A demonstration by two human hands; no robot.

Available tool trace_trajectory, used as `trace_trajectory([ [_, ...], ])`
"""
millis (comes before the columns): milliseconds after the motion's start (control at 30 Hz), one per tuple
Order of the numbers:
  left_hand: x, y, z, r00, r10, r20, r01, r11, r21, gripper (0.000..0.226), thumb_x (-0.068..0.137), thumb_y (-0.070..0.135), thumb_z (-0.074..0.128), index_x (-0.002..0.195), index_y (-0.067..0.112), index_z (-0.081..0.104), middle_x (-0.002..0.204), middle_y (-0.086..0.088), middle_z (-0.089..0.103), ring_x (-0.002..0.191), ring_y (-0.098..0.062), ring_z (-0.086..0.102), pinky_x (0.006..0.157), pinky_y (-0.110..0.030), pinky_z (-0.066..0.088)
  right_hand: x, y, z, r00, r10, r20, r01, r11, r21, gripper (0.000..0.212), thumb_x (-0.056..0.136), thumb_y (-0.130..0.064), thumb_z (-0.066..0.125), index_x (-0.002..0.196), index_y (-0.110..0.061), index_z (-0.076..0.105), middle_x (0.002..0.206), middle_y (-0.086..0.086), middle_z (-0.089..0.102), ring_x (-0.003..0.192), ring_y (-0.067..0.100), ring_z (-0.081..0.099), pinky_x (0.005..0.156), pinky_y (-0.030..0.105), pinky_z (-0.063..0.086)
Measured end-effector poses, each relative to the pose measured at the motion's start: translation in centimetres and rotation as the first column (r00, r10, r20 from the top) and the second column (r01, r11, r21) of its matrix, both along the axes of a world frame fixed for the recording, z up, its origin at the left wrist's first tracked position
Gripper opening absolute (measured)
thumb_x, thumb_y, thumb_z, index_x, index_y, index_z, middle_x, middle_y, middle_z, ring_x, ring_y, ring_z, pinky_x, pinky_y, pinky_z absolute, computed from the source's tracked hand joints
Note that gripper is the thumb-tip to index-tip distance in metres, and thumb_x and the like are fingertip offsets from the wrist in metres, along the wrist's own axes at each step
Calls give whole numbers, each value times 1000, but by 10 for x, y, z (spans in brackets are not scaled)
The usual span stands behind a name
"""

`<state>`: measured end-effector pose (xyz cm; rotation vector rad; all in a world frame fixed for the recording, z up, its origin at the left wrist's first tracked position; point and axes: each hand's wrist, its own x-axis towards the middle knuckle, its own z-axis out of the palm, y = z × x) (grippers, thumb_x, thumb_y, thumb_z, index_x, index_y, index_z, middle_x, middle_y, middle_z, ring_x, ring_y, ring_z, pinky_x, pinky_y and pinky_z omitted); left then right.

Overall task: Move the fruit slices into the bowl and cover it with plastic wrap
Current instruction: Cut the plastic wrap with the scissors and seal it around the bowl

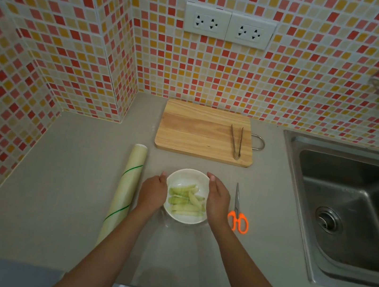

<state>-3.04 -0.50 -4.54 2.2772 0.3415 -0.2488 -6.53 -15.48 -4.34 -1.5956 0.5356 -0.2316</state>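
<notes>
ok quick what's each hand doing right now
Left hand: fingers pressed against the left side of the bowl, holding nothing.
Right hand: open, fingers straight along the bowl's right rim.

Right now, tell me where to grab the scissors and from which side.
Take the scissors by the orange loops, the end nearest you, coming from above. They lie flat on the counter, blades pointing away toward the wall, right of the bowl.
</notes>
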Motion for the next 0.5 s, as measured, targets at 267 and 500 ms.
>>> trace_trajectory([
  [267,11,5,-4,993,-100,-63,92,989,-112,52,102,37,28,89,3,65,87,-11,64,86,-28,58,63,-30,35,-2,-8,-7,999,6,37,-2,995,-101,27,98,-5,41,107,-7,67,98,-1,67,95,12,61,79,11,46],
  [500,11,11,-15,995,97,-9,-91,892,-442,45,101,34,39,62,13,42,61,-3,46,61,-22,45,61,-32,35,-5,-13,-7,999,18,32,-15,995,-100,29,99,-5,40,110,-3,67,104,6,69,99,18,63,86,27,50],
])
